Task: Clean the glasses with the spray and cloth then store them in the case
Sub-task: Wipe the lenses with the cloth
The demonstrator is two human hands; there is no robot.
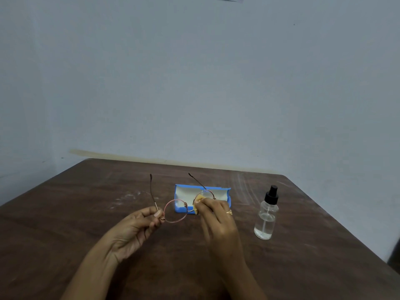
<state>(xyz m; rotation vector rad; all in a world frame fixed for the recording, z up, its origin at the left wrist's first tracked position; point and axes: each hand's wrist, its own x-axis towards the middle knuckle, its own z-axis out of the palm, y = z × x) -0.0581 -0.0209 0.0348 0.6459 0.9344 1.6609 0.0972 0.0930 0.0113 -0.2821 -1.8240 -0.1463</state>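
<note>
A: Status on the glasses [175,211]?

B: Held in the air over the table [65,224], between both hands, just in front of the case [227,199]. Both temples are unfolded and point away from the person.

A: Left hand [134,230]?

B: Palm turned inward, fingers [157,213] curled. Thumb and forefinger pinch the frame at the hinge corner beside the lens on that side. That lens is bare, with a thin pinkish metal rim.

A: Right hand [216,219]?

B: Its fingers [207,204] are closed round a yellow cloth [198,202] and press it on the other lens. The cloth covers most of that lens, only the top of the rim shows. There is a ring [229,212] on one finger. Can't tell whether the cloth wraps both faces of the lens.

A: Case?

B: Blue, lying open on the table with the pale lining facing up. It sits behind the glasses, and the right-side lens and the cloth overlap it in view. Can't tell whether anything is inside, the hand and frame hide part of it.

A: Spray?

B: The spray bottle [265,215] stands upright on the table to the right of the case and the right hand, clear of both. Clear body, black pump head, dip tube visible, clear liquid in the lower part.

A: Anything else?

B: Dark wood-grain table with whitish smudges on the far left and far right. The pale wall [194,83] is right behind it.
</note>
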